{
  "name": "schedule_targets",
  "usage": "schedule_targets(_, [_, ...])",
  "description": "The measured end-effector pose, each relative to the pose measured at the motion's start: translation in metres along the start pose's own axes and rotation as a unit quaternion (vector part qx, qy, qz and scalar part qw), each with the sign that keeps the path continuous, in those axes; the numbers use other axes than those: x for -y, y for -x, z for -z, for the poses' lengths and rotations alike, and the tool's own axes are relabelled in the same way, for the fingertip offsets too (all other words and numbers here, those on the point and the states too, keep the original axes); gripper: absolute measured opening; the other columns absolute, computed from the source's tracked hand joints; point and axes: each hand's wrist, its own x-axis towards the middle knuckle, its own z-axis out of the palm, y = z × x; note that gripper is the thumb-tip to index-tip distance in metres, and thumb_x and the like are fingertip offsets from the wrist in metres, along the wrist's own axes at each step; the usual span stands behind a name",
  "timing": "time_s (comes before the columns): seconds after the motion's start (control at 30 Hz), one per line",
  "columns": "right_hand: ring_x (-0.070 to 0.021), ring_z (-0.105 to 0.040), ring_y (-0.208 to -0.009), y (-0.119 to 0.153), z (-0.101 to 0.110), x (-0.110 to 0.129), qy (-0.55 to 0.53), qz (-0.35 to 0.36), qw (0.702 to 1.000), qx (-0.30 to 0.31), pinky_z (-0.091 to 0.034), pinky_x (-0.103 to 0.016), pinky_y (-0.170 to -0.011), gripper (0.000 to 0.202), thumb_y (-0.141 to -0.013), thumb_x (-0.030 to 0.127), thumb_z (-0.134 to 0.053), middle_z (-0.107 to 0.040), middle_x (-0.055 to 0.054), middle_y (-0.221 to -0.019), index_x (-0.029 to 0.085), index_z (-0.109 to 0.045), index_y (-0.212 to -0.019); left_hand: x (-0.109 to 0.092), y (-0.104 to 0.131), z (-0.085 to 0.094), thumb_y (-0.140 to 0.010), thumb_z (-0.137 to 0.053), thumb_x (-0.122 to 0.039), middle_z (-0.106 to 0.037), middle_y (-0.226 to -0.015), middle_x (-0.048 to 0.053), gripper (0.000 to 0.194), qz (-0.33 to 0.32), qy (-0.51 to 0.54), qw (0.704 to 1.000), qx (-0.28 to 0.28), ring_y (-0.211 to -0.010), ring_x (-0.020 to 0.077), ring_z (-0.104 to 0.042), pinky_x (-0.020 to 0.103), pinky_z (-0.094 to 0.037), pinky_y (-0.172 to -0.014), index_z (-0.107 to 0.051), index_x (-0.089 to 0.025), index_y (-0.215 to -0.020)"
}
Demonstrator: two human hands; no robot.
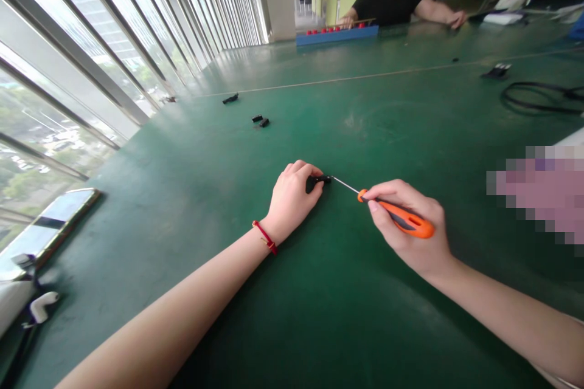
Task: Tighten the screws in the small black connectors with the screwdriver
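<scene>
Near the middle of the green table, my left hand pinches a small black part between thumb and fingers, with a red bracelet on the wrist. My right hand is closed round an orange and black screwdriver. Its thin metal shaft points left, and the tip is at the right end of the black part. Whether the tip touches the part is too small to tell. The fingers of my left hand cover the part's left side.
Small black pieces and another lie beyond my left hand. A phone and white earphone are at left. A black cable lies right. Across the table, a person sits by a blue rack.
</scene>
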Motion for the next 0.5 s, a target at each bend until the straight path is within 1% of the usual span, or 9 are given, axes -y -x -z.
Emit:
schedule_targets(0.1, [-0.0147, -0.063, -0.06, 0.0, -0.002, -0.001, -0.008, -0.014, 1.0, 0.011, -0.049, -0.027, -0.056, 0.004, -0.078, 0.019, -0.057, -0.067, 0.0, -0.071, 0.021, -0.06, -0.081, 0.0, 0.001, 0.0, -0.08, -0.056, -0.018, -0.062, -0.095, 0.006, 0.013, -0.006, -0.007, 1.0, 0.003, -0.091, 0.0203, -0.055, 0.035, -0.047, -0.083, -0.06, -0.017, -0.092])
schedule_targets(0.2, [-0.0143, -0.062, -0.06, 0.001, -0.003, -0.001, -0.012, -0.013, 1.0, 0.016, -0.049, -0.027, -0.057, 0.006, -0.078, 0.019, -0.058, -0.067, 0.0, -0.072, 0.021, -0.059, -0.083, -0.002, 0.002, 0.0, -0.08, -0.056, -0.02, -0.061, -0.095, 0.006, 0.014, -0.011, -0.008, 1.0, -0.003, -0.091, 0.0202, -0.055, 0.035, -0.047, -0.083, -0.06, -0.017, -0.093])
schedule_targets(0.33, [-0.0142, -0.063, -0.062, 0.002, -0.002, -0.002, -0.011, 0.005, 1.0, 0.018, -0.049, -0.027, -0.06, 0.01, -0.077, 0.02, -0.058, -0.067, -0.001, -0.077, 0.021, -0.058, -0.088, -0.006, 0.003, 0.002, -0.084, -0.052, -0.023, -0.061, -0.098, 0.007, 0.015, -0.015, -0.033, 0.999, -0.04, -0.095, 0.0204, -0.055, 0.034, -0.046, -0.085, -0.058, -0.016, -0.096])
schedule_targets(0.43, [-0.0147, -0.063, -0.065, 0.003, -0.002, -0.002, -0.01, 0.018, 1.0, 0.023, -0.05, -0.028, -0.061, 0.012, -0.077, 0.02, -0.058, -0.067, -0.001, -0.078, 0.021, -0.058, -0.089, -0.009, 0.016, 0.008, -0.085, -0.05, -0.022, -0.06, -0.103, 0.007, 0.016, -0.02, -0.07, 0.996, -0.058, -0.098, 0.0207, -0.055, 0.035, -0.045, -0.086, -0.057, -0.017, -0.098])
schedule_targets(0.5, [-0.0152, -0.064, -0.066, 0.003, -0.003, -0.001, -0.01, 0.027, 0.999, 0.023, -0.05, -0.028, -0.062, 0.012, -0.077, 0.02, -0.058, -0.067, -0.001, -0.078, 0.021, -0.058, -0.088, -0.009, 0.033, 0.016, -0.085, -0.048, -0.021, -0.059, -0.105, 0.007, 0.017, -0.026, -0.094, 0.994, -0.046, -0.097, 0.0201, -0.056, 0.034, -0.045, -0.085, -0.057, -0.018, -0.099])
